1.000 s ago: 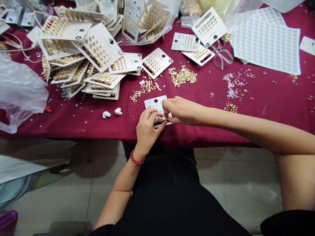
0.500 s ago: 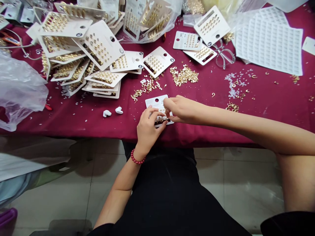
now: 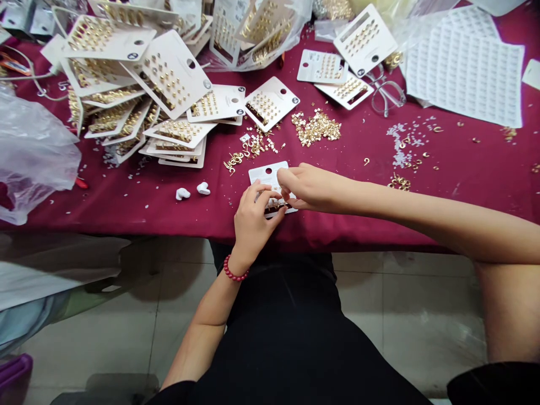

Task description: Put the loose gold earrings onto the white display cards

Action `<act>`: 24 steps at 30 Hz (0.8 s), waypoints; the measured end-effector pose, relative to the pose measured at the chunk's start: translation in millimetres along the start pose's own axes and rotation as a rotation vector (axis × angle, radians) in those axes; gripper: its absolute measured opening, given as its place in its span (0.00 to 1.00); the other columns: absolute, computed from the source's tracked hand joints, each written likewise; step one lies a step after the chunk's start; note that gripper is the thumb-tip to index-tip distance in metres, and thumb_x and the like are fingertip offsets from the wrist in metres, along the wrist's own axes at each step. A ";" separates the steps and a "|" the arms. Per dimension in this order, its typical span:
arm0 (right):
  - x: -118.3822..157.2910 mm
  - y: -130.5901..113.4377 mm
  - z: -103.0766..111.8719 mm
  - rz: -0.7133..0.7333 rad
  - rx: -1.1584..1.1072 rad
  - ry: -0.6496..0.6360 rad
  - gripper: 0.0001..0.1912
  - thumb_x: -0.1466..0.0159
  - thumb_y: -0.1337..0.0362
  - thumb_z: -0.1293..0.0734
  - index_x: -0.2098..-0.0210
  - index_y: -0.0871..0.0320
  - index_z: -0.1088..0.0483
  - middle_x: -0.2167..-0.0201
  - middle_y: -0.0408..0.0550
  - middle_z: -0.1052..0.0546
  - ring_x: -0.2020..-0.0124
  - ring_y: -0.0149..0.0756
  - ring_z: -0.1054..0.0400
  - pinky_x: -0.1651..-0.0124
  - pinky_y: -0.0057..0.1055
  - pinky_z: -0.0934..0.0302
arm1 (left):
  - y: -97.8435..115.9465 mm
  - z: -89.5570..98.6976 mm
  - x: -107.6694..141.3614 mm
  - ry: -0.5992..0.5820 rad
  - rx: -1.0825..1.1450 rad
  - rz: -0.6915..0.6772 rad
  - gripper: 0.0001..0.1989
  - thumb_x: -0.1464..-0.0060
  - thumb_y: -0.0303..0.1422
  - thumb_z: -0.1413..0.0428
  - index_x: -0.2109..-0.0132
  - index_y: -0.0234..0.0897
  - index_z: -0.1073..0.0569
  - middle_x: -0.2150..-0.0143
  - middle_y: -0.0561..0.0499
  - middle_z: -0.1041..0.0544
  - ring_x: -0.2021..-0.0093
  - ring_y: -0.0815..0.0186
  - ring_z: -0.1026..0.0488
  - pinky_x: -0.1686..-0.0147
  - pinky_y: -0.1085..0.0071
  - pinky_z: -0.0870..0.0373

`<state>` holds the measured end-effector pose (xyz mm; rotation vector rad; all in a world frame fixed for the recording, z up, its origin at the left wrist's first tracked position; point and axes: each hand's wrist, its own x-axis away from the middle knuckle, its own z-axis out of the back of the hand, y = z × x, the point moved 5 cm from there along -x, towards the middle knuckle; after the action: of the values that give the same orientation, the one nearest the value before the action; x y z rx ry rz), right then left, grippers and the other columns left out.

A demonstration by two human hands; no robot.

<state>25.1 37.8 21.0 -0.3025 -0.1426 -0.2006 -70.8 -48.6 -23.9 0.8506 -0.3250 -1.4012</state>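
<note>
Earring card sits on the maroon tablecloth near the table's front edge, its lower part hidden behind my fingers. My left hand, with a red bead bracelet at the wrist, grasps the card's lower edge. My right hand bends over the card, but I can't tell whether its fingertips pinch anything. Loose gold studs lie beyond.
</note>
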 end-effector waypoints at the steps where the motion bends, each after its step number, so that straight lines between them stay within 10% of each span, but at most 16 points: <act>1: -0.4 0.1 0.5 0.001 0.004 -0.009 0.12 0.38 0.74 0.40 0.56 0.63 0.46 0.66 0.50 0.28 0.64 0.36 0.34 0.64 0.30 0.48 | 0.0 0.0 0.0 -0.001 -0.001 -0.001 0.09 0.47 0.34 0.37 0.58 0.42 0.26 0.52 0.49 0.25 0.40 0.57 0.32 0.42 0.61 0.32; 24: -1.4 -5.8 11.2 0.036 -0.002 -0.091 0.10 0.37 0.74 0.43 0.57 0.61 0.47 0.65 0.53 0.27 0.64 0.37 0.35 0.64 0.29 0.50 | -1.1 -0.7 -0.4 -0.004 0.011 0.016 0.09 0.47 0.33 0.37 0.58 0.42 0.26 0.52 0.49 0.25 0.40 0.57 0.32 0.45 0.61 0.30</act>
<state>21.3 36.1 33.0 -0.3164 -0.2269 -0.1511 -71.2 -48.0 -25.1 0.8523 -0.3417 -1.3871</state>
